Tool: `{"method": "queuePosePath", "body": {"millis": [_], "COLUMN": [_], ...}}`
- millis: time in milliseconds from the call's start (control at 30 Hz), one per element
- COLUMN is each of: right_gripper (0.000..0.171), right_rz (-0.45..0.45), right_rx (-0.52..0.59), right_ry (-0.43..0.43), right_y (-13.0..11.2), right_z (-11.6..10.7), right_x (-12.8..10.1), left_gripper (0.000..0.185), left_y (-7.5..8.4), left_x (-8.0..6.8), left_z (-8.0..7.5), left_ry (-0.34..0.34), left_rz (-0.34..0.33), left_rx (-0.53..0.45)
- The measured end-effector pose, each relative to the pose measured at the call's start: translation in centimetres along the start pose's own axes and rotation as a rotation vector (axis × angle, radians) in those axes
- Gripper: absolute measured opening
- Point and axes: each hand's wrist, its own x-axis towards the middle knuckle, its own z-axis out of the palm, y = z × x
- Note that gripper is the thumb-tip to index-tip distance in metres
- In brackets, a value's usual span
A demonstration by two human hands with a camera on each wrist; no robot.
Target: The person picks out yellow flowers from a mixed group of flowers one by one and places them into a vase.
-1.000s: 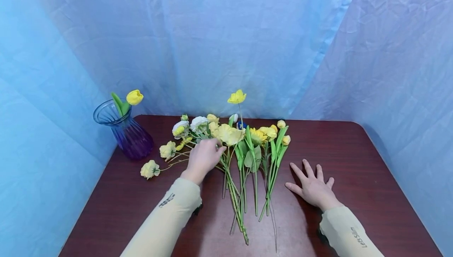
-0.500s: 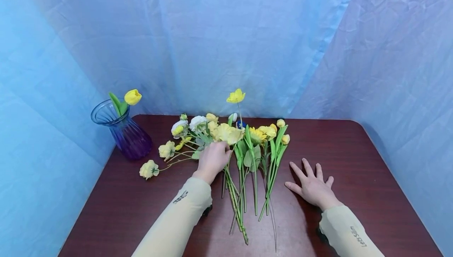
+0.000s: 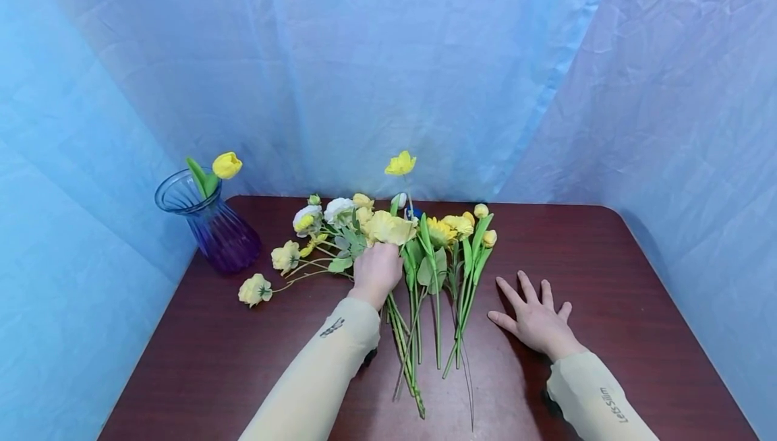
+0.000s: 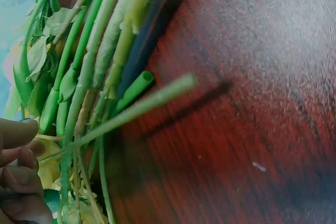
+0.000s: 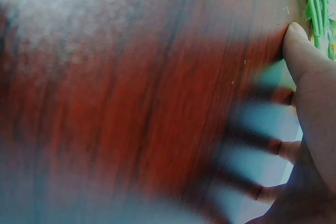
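Head view: one tulip [image 3: 228, 165] stands in the vase [image 3: 212, 225]; beside it, left hand [image 3: 378, 270] grips loose stems [image 3: 413, 313], right hand [image 3: 537, 319] lies flat, fingers spread.

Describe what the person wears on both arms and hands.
Both arms wear long, close-fitting beige sleeves that end at the wrists. The left sleeve bears a small dark mark near the wrist; the right sleeve bears dark lettering along the forearm. The left hand and right hand are bare: no gloves or rings show.
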Motion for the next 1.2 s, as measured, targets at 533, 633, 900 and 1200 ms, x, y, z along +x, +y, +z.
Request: {"method": "queuePosePath", "body": {"millis": [533,633,900,1200], "right_gripper": [0.079,0.079,0.08,0.079], "right_rz": [-0.005,-0.004,-0.007,-0.011], "right_rx": [0.002,-0.001,-0.004,0.011], "right_ry": [-0.003,-0.004,-0.001,0.003], "right_y": [-0.2,-0.1,-0.1,0.1], "right_z": [0.1,0.2,0.0,0.1], "right_x": [0.0,0.0,-0.1,0.0], "left_gripper": [0.036,0.028,0.015,0.018], "left_y": [-0.7,-0.7,-0.7,-0.9], "left_x": [-0.1,-0.2,-0.2,0.1], "left_z": [-0.3,-1.3,-3.5,-5.5], "left_ry": [-0.061,-0.05,0.051,0.149], "left_rz": [-0.123,-0.11,-0.081,-0.072], "left_rx": [-0.185,-0.301,-0.476,-0.506]}}
